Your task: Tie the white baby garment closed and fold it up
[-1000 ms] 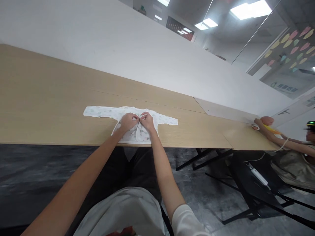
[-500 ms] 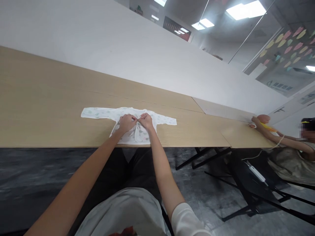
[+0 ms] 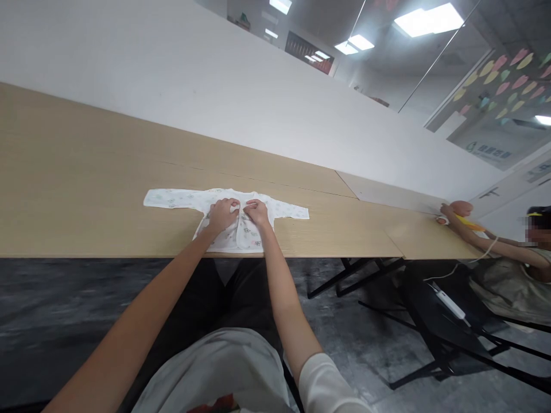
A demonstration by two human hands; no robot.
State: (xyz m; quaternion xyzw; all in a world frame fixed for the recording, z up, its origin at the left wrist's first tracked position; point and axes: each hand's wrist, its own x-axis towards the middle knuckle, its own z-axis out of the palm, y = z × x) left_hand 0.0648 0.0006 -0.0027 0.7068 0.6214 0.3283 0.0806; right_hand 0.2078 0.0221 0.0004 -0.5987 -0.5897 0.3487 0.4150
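Observation:
A white baby shirt with small printed figures lies front up near the table's edge, both long sleeves spread out sideways. My left hand rests on its chest, fingers bent and closed on the cloth beside the front opening. Just across the opening, my right hand pinches the other side of the shirt with thumb and fingertips. A narrow gap separates the two hands. Whatever small part of the fabric sits between the fingertips is too small to make out.
The wooden table runs along a white wall. At far right a seated person handles a doll in yellow. A black folding chair with a white power strip on it stands right of me.
My hands were touching at the fingertips over the front opening. They have drawn slightly apart, the right one a little to the right. The shirt lies almost unchanged.

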